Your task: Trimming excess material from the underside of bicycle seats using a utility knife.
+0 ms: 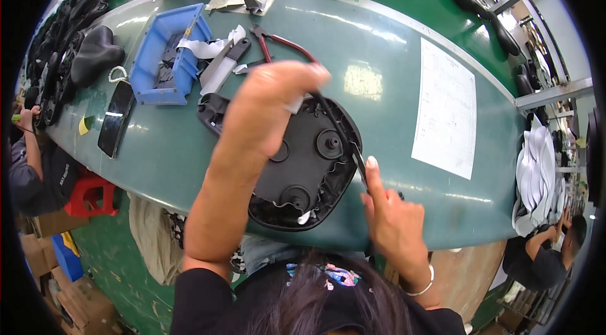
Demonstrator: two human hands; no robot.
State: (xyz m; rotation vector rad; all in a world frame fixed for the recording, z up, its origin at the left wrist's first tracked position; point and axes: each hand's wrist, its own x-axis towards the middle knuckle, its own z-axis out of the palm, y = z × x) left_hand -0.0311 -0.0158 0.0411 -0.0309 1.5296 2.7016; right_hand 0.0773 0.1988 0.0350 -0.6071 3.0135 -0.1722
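Observation:
A black saddle lies underside up on the green table in front of me, its cover folded and wrinkled over the rim. My left hand reaches across it, closed on the end of a black strip that stretches to the saddle's right rim. The left hand covers part of the saddle's far side. My right hand grips a slim knife, index finger laid along it. The blade meets the rim where the strip runs off. Most of the knife's handle is hidden in my palm.
Beyond my left hand lie red-handled nippers, a broad blade and a blue bin of black scraps. A phone rests farther left, near another black saddle. A paper sheet lies at right. Other people work around.

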